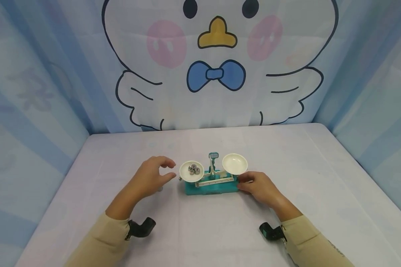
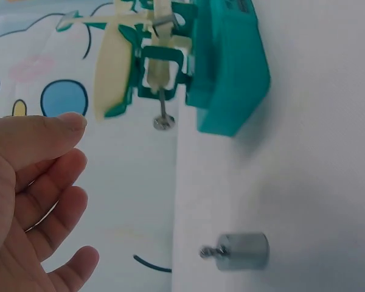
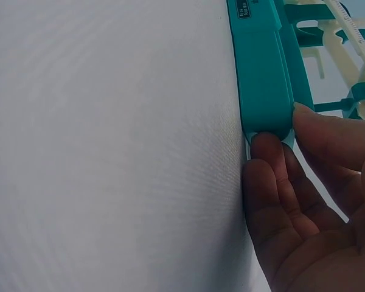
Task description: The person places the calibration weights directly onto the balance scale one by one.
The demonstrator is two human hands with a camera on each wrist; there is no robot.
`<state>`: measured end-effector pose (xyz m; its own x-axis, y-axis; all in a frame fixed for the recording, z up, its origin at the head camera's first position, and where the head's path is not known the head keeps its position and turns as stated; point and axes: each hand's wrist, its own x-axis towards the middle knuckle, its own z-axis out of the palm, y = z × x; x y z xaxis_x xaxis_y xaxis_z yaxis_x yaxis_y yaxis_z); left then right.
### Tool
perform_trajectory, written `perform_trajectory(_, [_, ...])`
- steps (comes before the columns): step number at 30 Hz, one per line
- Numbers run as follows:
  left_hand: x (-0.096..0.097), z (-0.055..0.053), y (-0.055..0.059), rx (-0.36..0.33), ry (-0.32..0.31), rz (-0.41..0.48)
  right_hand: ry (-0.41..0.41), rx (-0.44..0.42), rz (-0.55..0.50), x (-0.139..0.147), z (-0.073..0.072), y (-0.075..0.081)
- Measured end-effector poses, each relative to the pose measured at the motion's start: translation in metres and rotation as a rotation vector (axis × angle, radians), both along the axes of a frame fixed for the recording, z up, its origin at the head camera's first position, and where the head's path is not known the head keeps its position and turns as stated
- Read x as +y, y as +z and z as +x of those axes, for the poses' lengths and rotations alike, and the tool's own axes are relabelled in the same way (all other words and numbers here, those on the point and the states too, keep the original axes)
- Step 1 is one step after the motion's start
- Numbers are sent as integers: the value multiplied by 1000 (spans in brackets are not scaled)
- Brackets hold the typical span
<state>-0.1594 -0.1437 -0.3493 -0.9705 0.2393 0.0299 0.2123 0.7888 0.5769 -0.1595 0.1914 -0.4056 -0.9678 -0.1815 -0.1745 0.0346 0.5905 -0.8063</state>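
Observation:
A teal toy balance scale [image 1: 211, 188] stands on the table. Its left white pan [image 1: 184, 172] hangs lower and carries several small silvery metal pieces [image 1: 194, 169]. The right white pan [image 1: 235, 163] is raised and bare. My left hand [image 1: 150, 176] hovers just left of the loaded pan, thumb and fingers apart with nothing between them. With the thumb on top and fingers at the end, my right hand [image 1: 258, 187] holds the right end of the base [image 3: 264, 97]. A metal cylinder weight with a knob [image 2: 243, 250] stands on the table by the left hand, mostly hidden in the head view.
A white cloth covers the table [image 1: 214, 230]. Behind it hangs a curtain [image 1: 214, 107] printed with a cartoon face and blue bow tie, and blue curtains [image 1: 30, 111] flank both sides. Black wrist cameras [image 1: 142, 227] sit on the beige sleeves [image 1: 100, 237].

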Motion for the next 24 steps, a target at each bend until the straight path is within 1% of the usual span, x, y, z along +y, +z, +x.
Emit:
perform_trajectory(3, [-7,1,-5,-57,44,8,-2,2,6,0,0,0])
perform_trajectory(10, [-27,7,-21,-87,102,-5,-9,-4,14,0,0,-1])
perform_trajectory(15, [-34,8,-31,-131,142,-7,-10,-4,17,1,0,-1])
perform_trajectory(19, [-36,6,-42,-137,138,-8,-3,4,17,1,0,0])
perform_trajectory(24, [-36,5,-55,-131,118,16,1,4,13,0,0,0])
